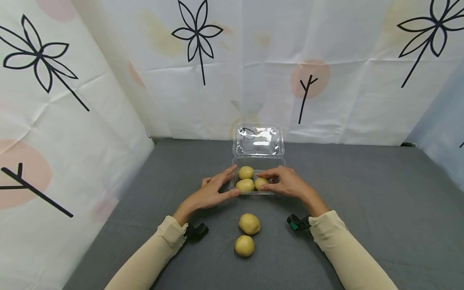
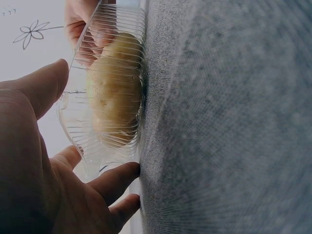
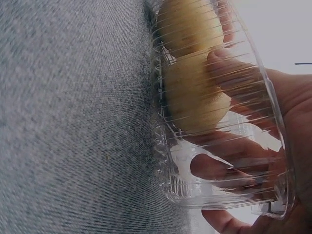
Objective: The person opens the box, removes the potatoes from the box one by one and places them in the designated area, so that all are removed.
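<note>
A clear plastic clamshell container [image 1: 233,186] stands on the table with its lid [image 1: 258,141] raised at the back. Three yellow potatoes lie in it: one at the back [image 1: 246,172], one at front left [image 1: 245,185] and one at front right [image 1: 259,183]. My right hand [image 1: 290,183] reaches over the rim and holds the front-right potato [image 3: 190,92] between thumb and fingers. At the container's left side is my left hand [image 1: 210,194], its fingers spread and mostly straight; the thumb [image 2: 48,87] is by the front rim. No potato is in that hand.
Two loose potatoes, one nearer the container [image 1: 249,224] and one closer to me [image 1: 244,245], lie on the grey tabletop [image 1: 362,193] between my forearms. A patterned white cloth [image 1: 268,80] hangs behind the table and along its sides.
</note>
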### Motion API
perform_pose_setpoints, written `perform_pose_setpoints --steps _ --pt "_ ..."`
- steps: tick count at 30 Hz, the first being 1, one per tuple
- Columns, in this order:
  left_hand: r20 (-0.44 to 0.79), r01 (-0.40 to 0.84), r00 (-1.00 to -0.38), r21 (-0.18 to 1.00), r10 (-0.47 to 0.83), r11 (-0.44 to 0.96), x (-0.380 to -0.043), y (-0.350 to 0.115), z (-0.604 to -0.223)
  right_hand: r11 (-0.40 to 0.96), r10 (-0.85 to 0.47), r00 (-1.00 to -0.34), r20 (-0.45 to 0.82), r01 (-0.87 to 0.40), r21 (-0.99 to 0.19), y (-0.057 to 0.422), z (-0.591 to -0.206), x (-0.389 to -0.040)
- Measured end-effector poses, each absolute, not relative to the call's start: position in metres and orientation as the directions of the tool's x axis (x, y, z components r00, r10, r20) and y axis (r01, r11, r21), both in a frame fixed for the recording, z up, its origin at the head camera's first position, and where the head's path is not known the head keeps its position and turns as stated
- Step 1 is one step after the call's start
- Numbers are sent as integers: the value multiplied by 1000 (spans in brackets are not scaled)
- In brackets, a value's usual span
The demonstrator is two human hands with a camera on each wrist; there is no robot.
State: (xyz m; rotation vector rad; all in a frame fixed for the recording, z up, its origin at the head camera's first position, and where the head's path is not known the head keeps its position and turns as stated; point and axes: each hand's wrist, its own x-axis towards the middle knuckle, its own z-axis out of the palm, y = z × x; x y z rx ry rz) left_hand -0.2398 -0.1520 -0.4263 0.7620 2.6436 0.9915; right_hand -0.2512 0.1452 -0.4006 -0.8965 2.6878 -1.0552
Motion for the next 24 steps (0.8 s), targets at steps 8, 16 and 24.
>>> perform_pose_setpoints --steps 8,16,24 --pt "-24 391 -841 664 540 638 -241 -151 -425 556 -538 -835 119 -457 -694 146 -402 -250" --pt "-19 393 -842 661 539 639 -241 -151 -426 566 -491 -854 173 -463 -682 145 -404 -245" --pt "-20 393 -840 665 542 635 -239 -151 -424 586 -457 -854 250 -500 -638 143 -408 -241"
